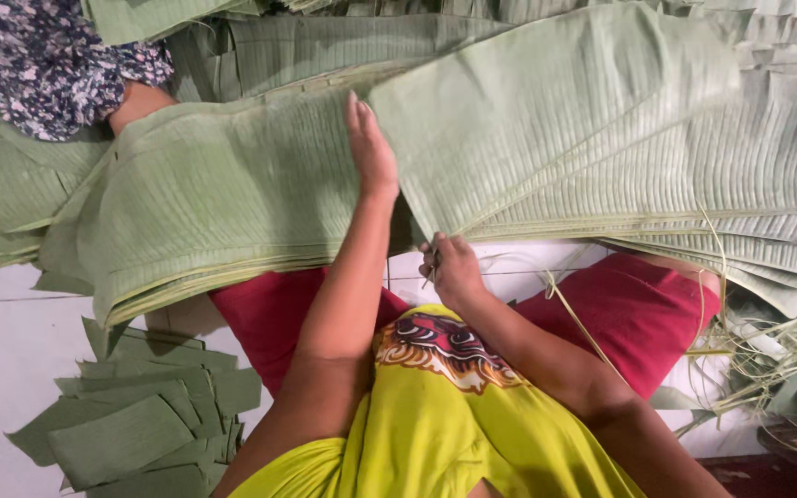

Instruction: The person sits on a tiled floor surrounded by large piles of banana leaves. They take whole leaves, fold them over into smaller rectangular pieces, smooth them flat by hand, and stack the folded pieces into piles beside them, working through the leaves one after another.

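Observation:
A thick stack of long pale-green banana leaves (pixel 232 194) lies across my red-clad lap. My left hand (pixel 371 148) rests flat, fingers together, on top of the stack where another raised leaf sheet (pixel 583 120) overlaps it. My right hand (pixel 452 267) is closed at the near edge of that raised sheet, gripping the edge together with a small thin tool that is mostly hidden by the fingers; I cannot tell what the tool is.
A pile of cut leaf pieces (pixel 140 424) lies on the white tiled floor (pixel 2 341) at lower left. Stripped leaf ribs and scraps (pixel 767 360) litter the right. Another person in a floral garment (pixel 48 65) sits at upper left. More leaves (pixel 325 37) are piled beyond.

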